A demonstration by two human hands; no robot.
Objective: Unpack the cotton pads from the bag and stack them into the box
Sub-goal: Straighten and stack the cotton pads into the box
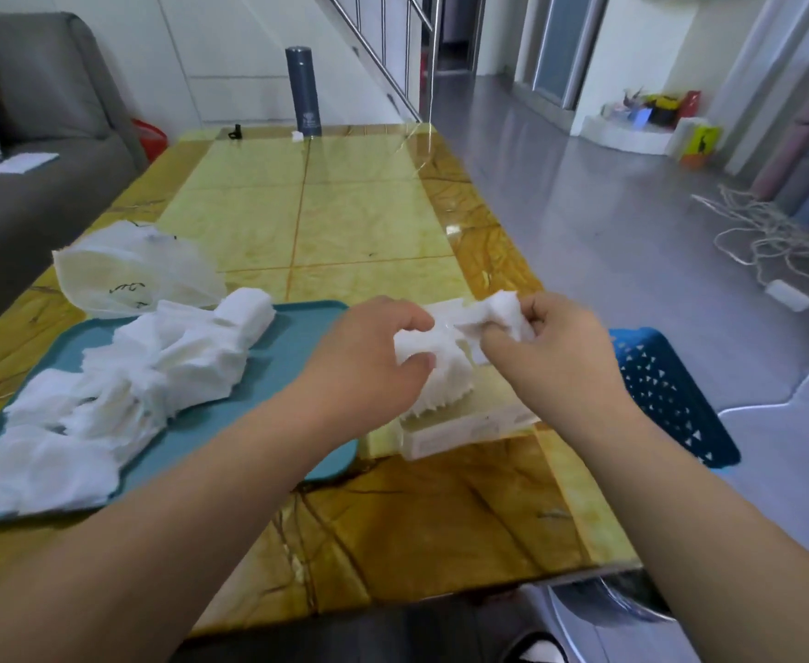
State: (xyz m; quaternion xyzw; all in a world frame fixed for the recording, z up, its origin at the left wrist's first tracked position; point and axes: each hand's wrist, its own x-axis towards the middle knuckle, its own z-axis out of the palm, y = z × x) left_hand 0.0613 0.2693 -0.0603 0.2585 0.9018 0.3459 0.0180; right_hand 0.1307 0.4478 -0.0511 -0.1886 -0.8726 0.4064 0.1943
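Note:
A loose heap of white cotton pads (153,370) lies on a teal tray (292,337) at the left of the table. Behind it sits a crumpled clear plastic bag (129,270). A white box (460,428) stands near the table's right edge, holding a packed stack of pads (440,375). My left hand (369,361) grips that stack from the left, thumb and fingers curled round it. Just above the box, my right hand (555,346) pinches a small bunch of pads (503,308).
A blue perforated basket (665,394) sits on the floor right of the table. A dark grey flask (304,90) stands at the table's far edge. A grey sofa (34,150) lies left; white cables (770,236) trail on the floor at right.

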